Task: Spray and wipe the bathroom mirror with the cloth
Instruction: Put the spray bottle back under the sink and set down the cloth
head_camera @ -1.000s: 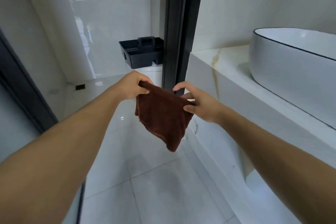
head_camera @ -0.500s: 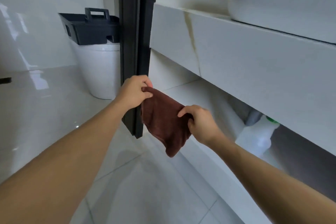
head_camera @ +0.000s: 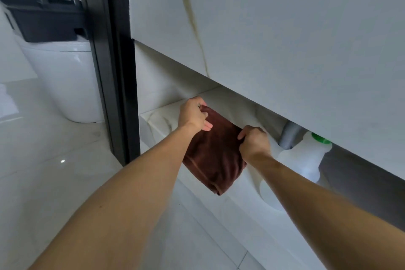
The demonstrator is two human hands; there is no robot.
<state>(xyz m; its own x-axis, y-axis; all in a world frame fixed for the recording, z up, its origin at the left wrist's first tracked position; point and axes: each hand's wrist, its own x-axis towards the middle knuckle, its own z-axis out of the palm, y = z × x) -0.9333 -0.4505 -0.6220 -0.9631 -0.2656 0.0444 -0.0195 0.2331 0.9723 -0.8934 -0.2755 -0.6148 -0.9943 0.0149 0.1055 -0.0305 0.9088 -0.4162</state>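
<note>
Both hands grip the brown cloth (head_camera: 213, 155): left hand (head_camera: 194, 114) pinches its ten-o'clock corner, right hand (head_camera: 254, 142) its three-o'clock edge.

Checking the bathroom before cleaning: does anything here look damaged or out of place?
A yellow-brown streak runs down the white vanity front, like a stain or marble vein. A black caddy sits on the toilet.

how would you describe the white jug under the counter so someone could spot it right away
Start at the long white marble counter front and look into the dark gap beneath it, on the right. Beside the grey drain pipe stands a translucent white jug. Its bright green cap is the only green thing there.
</note>
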